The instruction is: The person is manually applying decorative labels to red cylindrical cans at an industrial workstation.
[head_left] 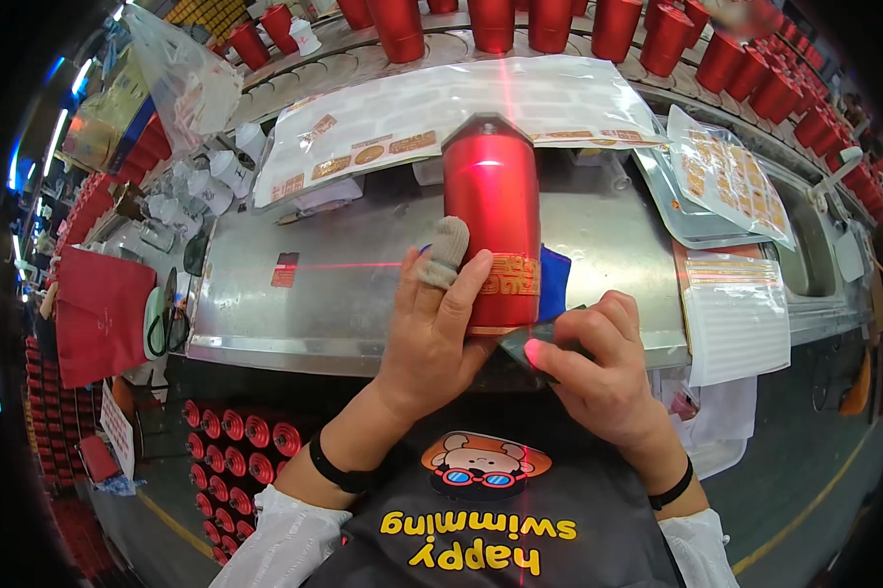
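Observation:
A glossy red metal canister (490,201) lies on the worktable with its dark faceted end pointing away from me. Near its closer end runs a gold patterned decal band (512,276). My left hand (417,343) grips the canister's left side, its fingers closed around it; one finger wears a knitted finger sleeve (448,253). A thin, dark, flat scraper (522,351) is pinched in my right hand (603,367), close to the canister's near end. Behind the canister's right side a blue piece (555,284) shows in part. Red laser lines cross the canister and table.
A white decal sheet (382,122) spans the table's back. At right are a tray (691,230) with another decal sheet and a sink (813,245). Left lie a small red decal (285,269), scissors (174,318) and a red cloth (103,314). Red canisters (397,29) line the conveyor.

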Available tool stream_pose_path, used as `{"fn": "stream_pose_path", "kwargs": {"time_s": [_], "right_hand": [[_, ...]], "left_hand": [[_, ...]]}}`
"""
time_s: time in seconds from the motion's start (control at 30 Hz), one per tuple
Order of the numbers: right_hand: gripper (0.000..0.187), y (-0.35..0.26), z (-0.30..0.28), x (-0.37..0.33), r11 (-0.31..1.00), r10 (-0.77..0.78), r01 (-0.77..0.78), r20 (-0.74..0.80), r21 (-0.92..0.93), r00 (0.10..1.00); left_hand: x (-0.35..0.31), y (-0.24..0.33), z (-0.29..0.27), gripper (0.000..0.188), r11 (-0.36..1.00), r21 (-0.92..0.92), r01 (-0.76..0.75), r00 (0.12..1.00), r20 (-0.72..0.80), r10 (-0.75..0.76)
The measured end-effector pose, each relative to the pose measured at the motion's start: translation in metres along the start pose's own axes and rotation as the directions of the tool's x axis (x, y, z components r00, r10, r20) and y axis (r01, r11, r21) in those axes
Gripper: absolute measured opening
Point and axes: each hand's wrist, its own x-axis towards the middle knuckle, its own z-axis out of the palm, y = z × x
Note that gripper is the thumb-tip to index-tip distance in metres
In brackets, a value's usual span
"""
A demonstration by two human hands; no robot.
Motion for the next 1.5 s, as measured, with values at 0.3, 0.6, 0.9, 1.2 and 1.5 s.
{"fn": "stream_pose_path", "kwargs": {"time_s": [0.3, 0.6, 0.9, 1.2, 1.5], "right_hand": [[0.024, 0.003, 0.0, 0.0, 0.997, 0.03, -0.032, 0.03, 0.073, 0.999], [0.028, 0.007, 0.002, -0.002, 0.99, 0.043, -0.046, 0.026, 0.136, 0.999], [0.037, 0.009, -0.008, 0.006, 0.985, 0.089, -0.092, 0.029, 0.148, 0.996], [0.023, 0.013, -0.014, 0.016, 0.973, 0.004, -0.025, 0.093, 0.229, 0.996], [0.024, 0.038, 0.002, -0.056, 0.417, 0.848, -0.732, 0.059, 0.538, 0.526]], "left_hand": [[0.003, 0.006, -0.001, 0.073, 0.998, 0.046, 0.047, 0.993, -0.106, -0.042], [-0.018, -0.01, 0.008, 0.081, 0.943, -0.276, 0.185, 0.981, -0.004, -0.193], [-0.016, -0.008, 0.007, 0.083, 0.955, -0.212, 0.207, 0.978, 0.011, -0.21], [-0.011, -0.009, 0.023, 0.087, 0.928, -0.311, 0.207, 0.977, 0.009, -0.215], [-0.023, -0.02, 0.01, 0.092, 0.691, -0.677, 0.252, 0.953, 0.051, -0.297]]}}
